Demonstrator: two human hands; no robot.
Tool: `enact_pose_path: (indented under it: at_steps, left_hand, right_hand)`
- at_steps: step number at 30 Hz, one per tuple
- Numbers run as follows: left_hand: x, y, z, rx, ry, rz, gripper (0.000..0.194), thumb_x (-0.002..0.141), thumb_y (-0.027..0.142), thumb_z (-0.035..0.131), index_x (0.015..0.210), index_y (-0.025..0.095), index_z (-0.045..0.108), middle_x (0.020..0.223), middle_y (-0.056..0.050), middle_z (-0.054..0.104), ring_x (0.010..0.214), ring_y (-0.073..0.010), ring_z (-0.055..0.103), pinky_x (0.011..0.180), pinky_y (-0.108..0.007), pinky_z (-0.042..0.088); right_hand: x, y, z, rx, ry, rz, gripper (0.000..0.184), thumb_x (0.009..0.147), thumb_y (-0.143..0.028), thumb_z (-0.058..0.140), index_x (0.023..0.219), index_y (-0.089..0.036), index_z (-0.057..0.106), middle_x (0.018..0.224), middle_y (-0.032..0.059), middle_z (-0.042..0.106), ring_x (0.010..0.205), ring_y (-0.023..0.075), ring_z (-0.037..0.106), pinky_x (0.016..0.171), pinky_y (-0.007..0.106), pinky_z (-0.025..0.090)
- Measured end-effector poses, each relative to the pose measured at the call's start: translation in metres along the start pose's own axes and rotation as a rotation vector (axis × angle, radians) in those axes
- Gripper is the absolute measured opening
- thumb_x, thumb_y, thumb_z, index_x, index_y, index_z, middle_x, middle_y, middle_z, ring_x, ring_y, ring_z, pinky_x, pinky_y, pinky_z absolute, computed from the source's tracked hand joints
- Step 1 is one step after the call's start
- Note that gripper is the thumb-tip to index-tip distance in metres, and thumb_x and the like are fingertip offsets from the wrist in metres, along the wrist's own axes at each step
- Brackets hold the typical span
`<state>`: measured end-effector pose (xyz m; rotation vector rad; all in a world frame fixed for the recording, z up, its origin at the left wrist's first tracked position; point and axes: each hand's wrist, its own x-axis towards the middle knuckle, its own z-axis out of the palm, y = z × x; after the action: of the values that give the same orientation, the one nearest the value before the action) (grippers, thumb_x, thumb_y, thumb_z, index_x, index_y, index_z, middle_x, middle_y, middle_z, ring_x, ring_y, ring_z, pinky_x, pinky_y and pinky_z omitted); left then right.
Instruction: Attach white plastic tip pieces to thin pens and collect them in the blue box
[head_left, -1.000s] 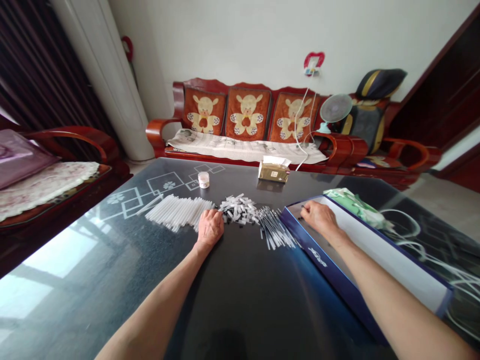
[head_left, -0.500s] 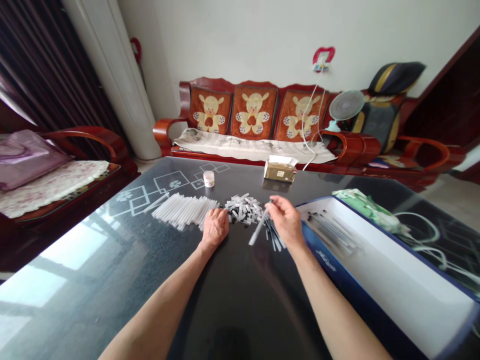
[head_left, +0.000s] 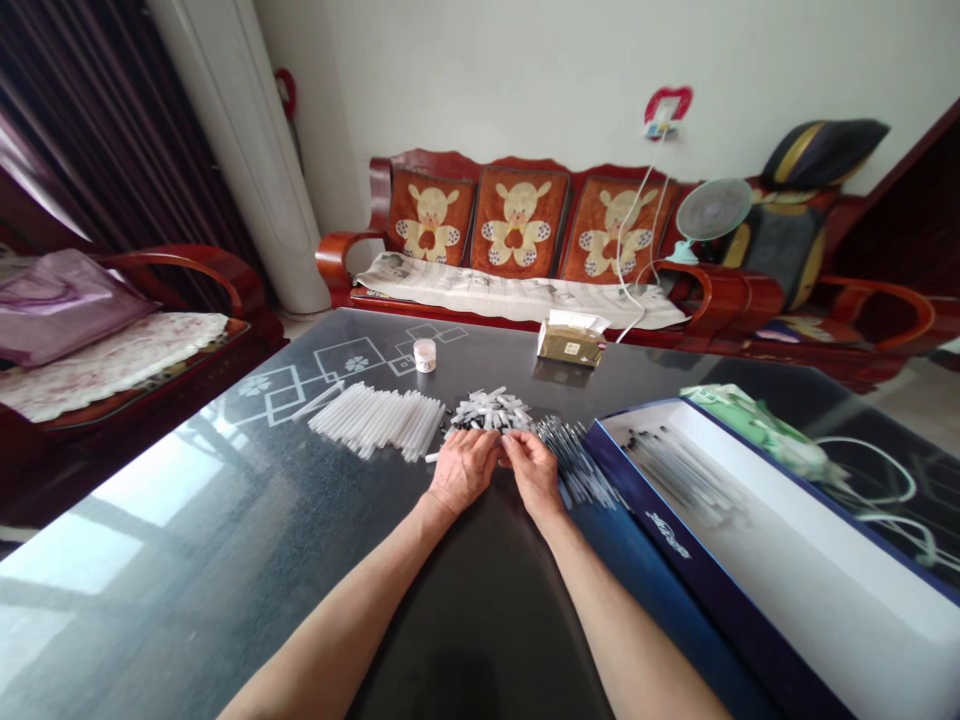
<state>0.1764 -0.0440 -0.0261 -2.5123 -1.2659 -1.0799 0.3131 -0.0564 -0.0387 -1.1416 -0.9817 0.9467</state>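
Observation:
My left hand (head_left: 465, 472) is closed low over the table, with the pale end of a pen barrel (head_left: 431, 457) showing at its left side. My right hand (head_left: 532, 470) meets it, thumb and fingers pinched together; what they pinch is hidden. Just behind both hands is a heap of small white and black pen caps (head_left: 491, 405). To the left lies a row of white pen barrels (head_left: 375, 420). Thin dark refills (head_left: 577, 460) are bunched to the right, beside my right hand.
A long blue box (head_left: 810, 540) with a white inside stands at the right, holding several assembled pens (head_left: 686, 480). Green packaging (head_left: 742, 420) and a white cord lie behind it. A tissue box (head_left: 571, 345) and a small round tub (head_left: 424, 355) stand farther back.
My right hand has moved left and down from beside the refills to meet my left hand. The pen it held is no longer visible there. My left hand has shifted slightly right.

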Motion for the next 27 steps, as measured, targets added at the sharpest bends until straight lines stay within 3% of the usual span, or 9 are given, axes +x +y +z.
enact_pose_path:
  at_steps: [5,12,20,27]
  left_hand:
    - [-0.001,0.011,0.007,0.049,0.015,-0.104,0.025,0.097,0.029,0.042,0.096,0.021,0.066,0.081,-0.005,0.065,0.077,-0.0188,0.057,0.074,-0.032,0.040]
    - [-0.004,0.001,0.002,0.088,0.023,-0.088,0.025,0.096,0.030,0.043,0.099,0.025,0.068,0.084,-0.006,0.065,0.079,-0.0206,0.053,0.077,-0.036,0.038]
    - [0.000,-0.005,0.004,0.049,0.023,-0.048,0.023,0.095,0.034,0.047,0.097,0.022,0.067,0.084,-0.006,0.065,0.081,-0.0206,0.053,0.080,-0.036,0.039]
    - [0.002,-0.005,0.004,0.082,-0.036,-0.053,0.026,0.096,0.034,0.043,0.098,0.024,0.068,0.080,-0.005,0.064,0.079,-0.0202,0.053,0.078,-0.035,0.038]
  right_hand:
    - [-0.001,0.000,-0.002,-0.042,-0.040,-0.006,0.035,0.076,-0.051,0.066,0.091,-0.020,0.069,0.081,0.0041,0.071,0.073,0.0192,0.066,0.063,0.029,0.056]
    - [0.001,0.001,0.000,-0.106,-0.049,0.049,0.037,0.074,-0.054,0.068,0.088,-0.019,0.069,0.076,0.0044,0.069,0.075,0.0215,0.066,0.063,0.030,0.056]
    - [0.004,0.001,-0.003,-0.036,-0.079,0.086,0.037,0.072,-0.053,0.071,0.082,-0.018,0.070,0.070,0.0010,0.066,0.068,0.0166,0.063,0.062,0.028,0.054]
    - [0.005,0.003,-0.006,0.006,-0.118,0.080,0.037,0.071,-0.049,0.071,0.091,-0.018,0.070,0.082,0.0028,0.070,0.078,0.0185,0.066,0.067,0.030,0.055]
